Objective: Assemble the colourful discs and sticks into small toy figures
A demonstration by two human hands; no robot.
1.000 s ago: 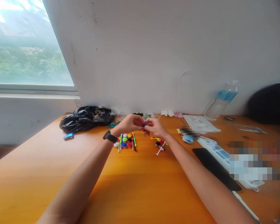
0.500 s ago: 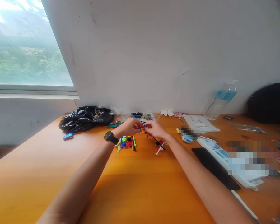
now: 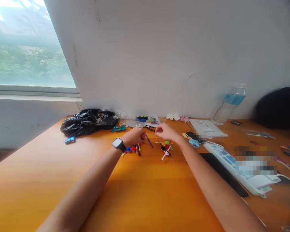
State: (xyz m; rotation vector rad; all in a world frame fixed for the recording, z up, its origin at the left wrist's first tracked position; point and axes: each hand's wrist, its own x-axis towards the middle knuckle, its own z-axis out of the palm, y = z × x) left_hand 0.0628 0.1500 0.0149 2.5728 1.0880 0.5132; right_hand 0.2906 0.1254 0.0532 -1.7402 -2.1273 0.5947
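My left hand (image 3: 134, 135), below a wrist with a smartwatch (image 3: 119, 144), is closed with its fingers pointing down; a bit of blue shows at the fingertips, too small to name. Just right of them is a thin blue plastic stick (image 3: 149, 141), apart from my right hand. My right hand (image 3: 168, 132) has its fingers curled in a pinch, and what they hold, if anything, is hidden. Under my left hand are coloured discs and sticks (image 3: 133, 149), partly covered. Below my right hand lies a pile of white, yellow, red and black plastic pieces (image 3: 166, 149).
A black plastic bag (image 3: 89, 122) and a blue packet (image 3: 70, 140) lie at left. Small bagged parts (image 3: 152, 120) sit by the wall. To the right are a power strip (image 3: 228, 164), a black phone-like slab (image 3: 222, 172), a paper sheet (image 3: 206, 128) and a bottle (image 3: 228, 104).
My hands have parted from around the blue stick: the left moved down and slightly left, the right slightly to the right. The stick now shows between them, lower.
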